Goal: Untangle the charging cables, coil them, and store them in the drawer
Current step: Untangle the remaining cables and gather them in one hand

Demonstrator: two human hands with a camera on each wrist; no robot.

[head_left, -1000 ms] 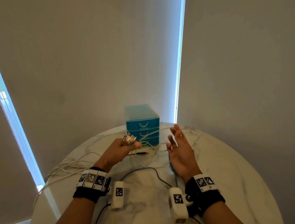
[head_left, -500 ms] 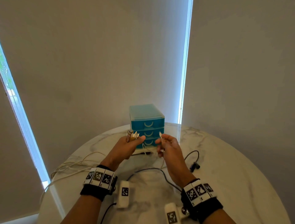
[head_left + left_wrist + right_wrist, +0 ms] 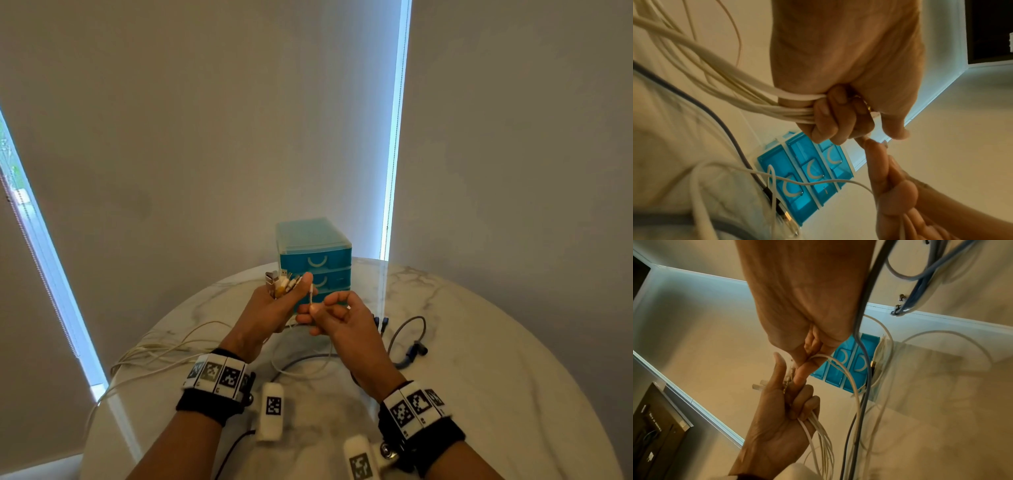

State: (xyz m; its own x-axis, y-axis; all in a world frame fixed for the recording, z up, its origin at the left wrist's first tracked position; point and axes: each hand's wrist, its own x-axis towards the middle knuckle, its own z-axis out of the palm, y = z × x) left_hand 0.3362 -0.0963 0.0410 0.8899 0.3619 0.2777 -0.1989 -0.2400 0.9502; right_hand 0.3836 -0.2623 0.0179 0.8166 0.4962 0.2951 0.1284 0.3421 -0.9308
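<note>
My left hand (image 3: 274,308) grips a bundle of white charging cables (image 3: 760,97), and their plug ends (image 3: 281,285) stick up out of the fist. My right hand (image 3: 329,313) pinches one thin white cable (image 3: 838,368) near its plug, right against the left thumb. The cables trail off to the left over the table (image 3: 161,353). Behind both hands stands a small blue three-drawer unit (image 3: 315,260) with all drawers closed. A grey cable (image 3: 407,329) with dark plugs lies to the right.
The round white marble table (image 3: 479,359) has its left edge close to the trailing cables. A black cable with a gold plug (image 3: 785,217) lies in front of the drawer unit. Grey walls and window blinds stand behind.
My right hand went from open to pinching a thin white cable, then brought its plug over to touch the left thumb. The left hand has kept its grip on the bundle.
</note>
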